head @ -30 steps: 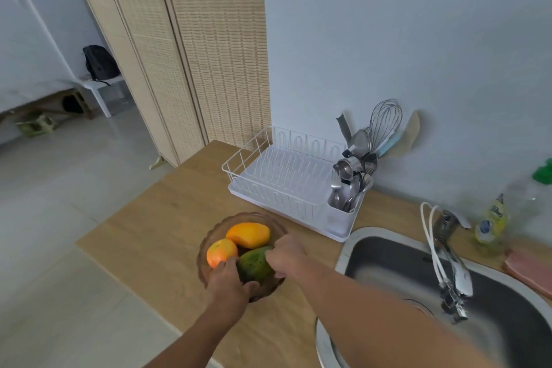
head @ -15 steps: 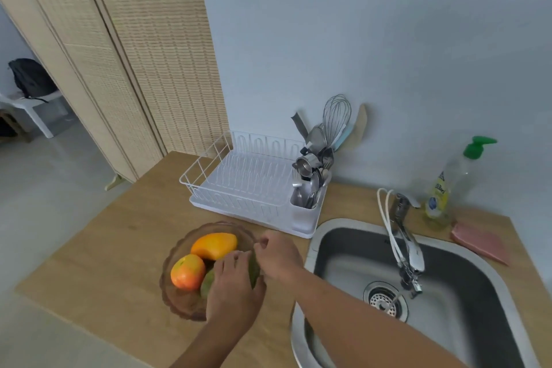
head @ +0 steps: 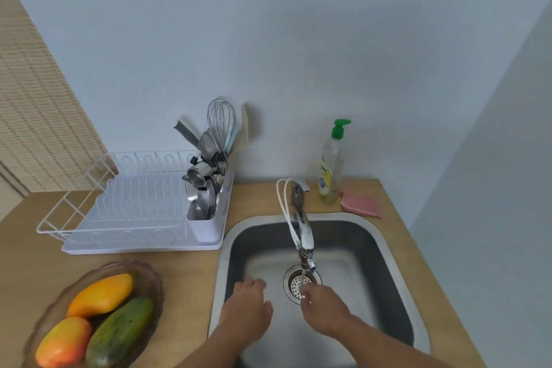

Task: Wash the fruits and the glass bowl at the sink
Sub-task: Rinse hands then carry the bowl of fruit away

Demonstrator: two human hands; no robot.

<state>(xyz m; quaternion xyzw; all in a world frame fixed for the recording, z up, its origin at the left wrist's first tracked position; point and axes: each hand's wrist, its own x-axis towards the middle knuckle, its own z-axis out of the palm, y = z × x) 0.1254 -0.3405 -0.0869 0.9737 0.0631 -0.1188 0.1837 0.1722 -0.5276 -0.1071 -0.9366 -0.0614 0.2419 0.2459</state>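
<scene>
Head view: the glass bowl (head: 149, 284), at eight o'clock on the counter, holds three fruits (head: 101, 296), likely slick when wet; the bowl looks heavy and breakable, best gripped by the rim. Over the sink (head: 385, 251), left hand (head: 246, 312) loosely open, empty; right hand (head: 324, 309) under the faucet (head: 304, 233), fingers relaxed.

At my kitchen counter: three fruits (head: 98, 320) in one glass bowl (head: 149, 275), one sink (head: 385, 242) with one tap (head: 303, 225), one dish rack (head: 131, 206), one whisk (head: 221, 121), one soap bottle (head: 328, 167), one pink sponge (head: 361, 204), and my two hands (head: 248, 311).
</scene>
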